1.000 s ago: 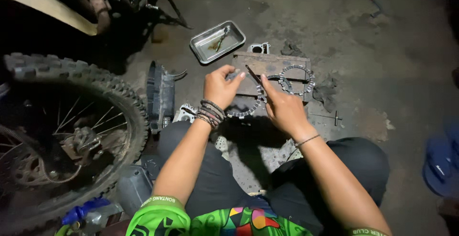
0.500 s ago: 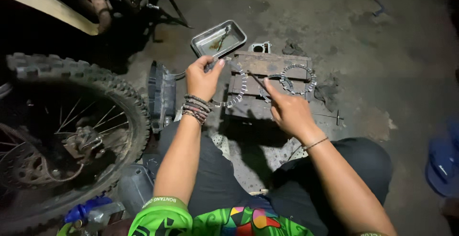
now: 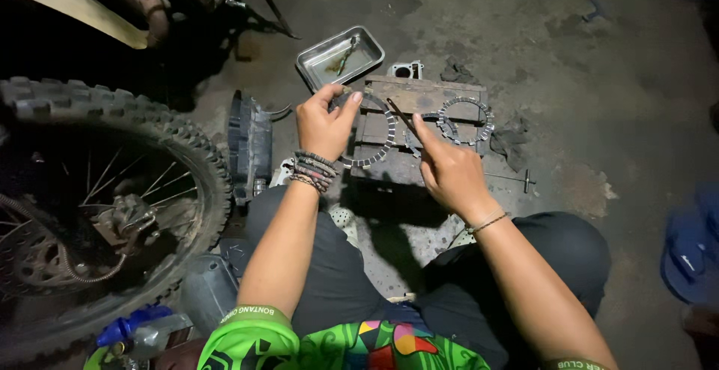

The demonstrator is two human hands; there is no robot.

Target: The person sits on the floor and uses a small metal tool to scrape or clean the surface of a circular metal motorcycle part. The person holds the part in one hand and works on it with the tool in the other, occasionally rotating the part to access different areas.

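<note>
My left hand (image 3: 323, 121), with several bracelets on the wrist, grips a toothed clutch ring (image 3: 380, 141) at its upper edge and holds it over the left part of a wooden block (image 3: 419, 96). My right hand (image 3: 448, 169) holds a thin dark tool (image 3: 401, 115) whose tip points at the inside of that ring. More toothed clutch rings (image 3: 466, 120) lie on the right part of the block.
A metal tray (image 3: 339, 58) with a small part sits behind the block. A knobby motorcycle wheel (image 3: 105, 190) fills the left. A black engine cover (image 3: 249, 145) stands beside my left arm. A small T-handle tool (image 3: 517, 180) lies right of the block on the concrete floor.
My left hand has moved up and left toward the tray, lifting one ring clear of the others. My right hand has followed with the tool, its tip staying inside the ring.
</note>
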